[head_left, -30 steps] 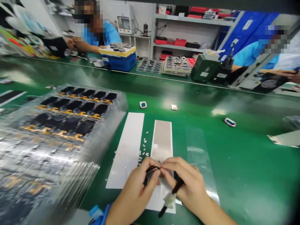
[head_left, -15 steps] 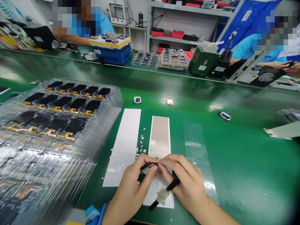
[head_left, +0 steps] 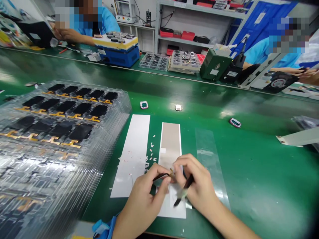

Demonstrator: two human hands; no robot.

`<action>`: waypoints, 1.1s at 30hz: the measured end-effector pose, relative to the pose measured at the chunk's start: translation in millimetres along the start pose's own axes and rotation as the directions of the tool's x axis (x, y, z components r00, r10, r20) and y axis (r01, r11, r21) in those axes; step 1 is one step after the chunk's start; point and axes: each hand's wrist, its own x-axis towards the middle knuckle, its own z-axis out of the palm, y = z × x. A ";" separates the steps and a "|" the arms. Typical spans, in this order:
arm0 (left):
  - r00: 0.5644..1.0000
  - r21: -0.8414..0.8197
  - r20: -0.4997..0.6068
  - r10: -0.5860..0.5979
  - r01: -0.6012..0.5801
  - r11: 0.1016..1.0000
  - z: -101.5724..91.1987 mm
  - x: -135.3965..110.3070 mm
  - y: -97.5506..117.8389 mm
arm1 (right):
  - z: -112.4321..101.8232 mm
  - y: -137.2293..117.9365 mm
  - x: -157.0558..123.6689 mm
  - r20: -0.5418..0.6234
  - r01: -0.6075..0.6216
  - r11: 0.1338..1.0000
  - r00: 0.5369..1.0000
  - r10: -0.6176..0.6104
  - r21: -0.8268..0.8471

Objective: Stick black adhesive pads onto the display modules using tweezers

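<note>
Evidently the work at this moment is fine handling at the fingertips: the left hand [head_left: 142, 202] and the right hand [head_left: 194, 182] meet over a tiny gold-coloured piece [head_left: 171, 172], which sits right at the junction of their fingers. The left hand is closed in a pen-like pinch on a slim black tool [head_left: 160, 176], probably tweezers, whose tip reaches in to touch or nearly touch that piece. The right hand is curled and nearly closed around a black-handled tool [head_left: 185, 191], which angles down and away from the meeting point. Its fingertips crowd the gold-coloured piece, but whether they have hold of it cannot be told, because the fingers partly hide it. Directly beneath the grip lies a tan sheet on white backing [head_left: 170, 142], extending ahead of the hands, and just left of it is a white strip [head_left: 132, 156], with small white flecks [head_left: 152, 152] scattered between the two. To the right of the grip lies a clear film strip [head_left: 206, 152]. Further left, clear stacked trays [head_left: 62, 113] hold rows of black parts with gold tails. From this pinch, any move calls for a steady, tiny motion at the tool tips, since a piece this small could easily slip or flick away.
</note>
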 end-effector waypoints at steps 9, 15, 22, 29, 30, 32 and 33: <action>0.880 0.081 0.455 0.136 -0.193 0.978 -5.7 -6.6 13.9 | 27.6 10.2 61.8 0.320 -0.270 0.959 0.919 0.231 0.084; 0.954 -0.076 0.289 0.082 -0.062 0.995 -8.5 -10.6 9.3 | 28.2 7.6 57.1 0.367 -0.356 0.923 0.886 0.285 0.144; 0.980 -0.383 0.103 -0.171 0.198 0.902 -4.8 -9.8 2.6 | 6.9 -11.1 26.5 0.465 -0.558 0.664 0.818 0.338 0.498; 0.991 -0.273 0.040 -0.130 0.136 0.952 -4.1 -10.0 -0.5 | 5.4 -6.6 17.0 0.472 -0.580 0.599 0.809 0.350 0.552; 0.990 -0.268 0.040 -0.134 0.140 0.953 -4.3 -9.8 -0.3 | 5.2 -6.4 16.5 0.473 -0.589 0.585 0.804 0.359 0.557; 0.991 -0.251 0.050 -0.126 0.135 0.959 -4.5 -8.9 0.3 | 5.1 -6.1 15.2 0.479 -0.614 0.552 0.788 0.386 0.564; 0.991 -0.241 0.054 -0.122 0.131 0.961 -4.6 -8.4 0.7 | 5.3 -5.9 14.4 0.485 -0.627 0.538 0.778 0.399 0.563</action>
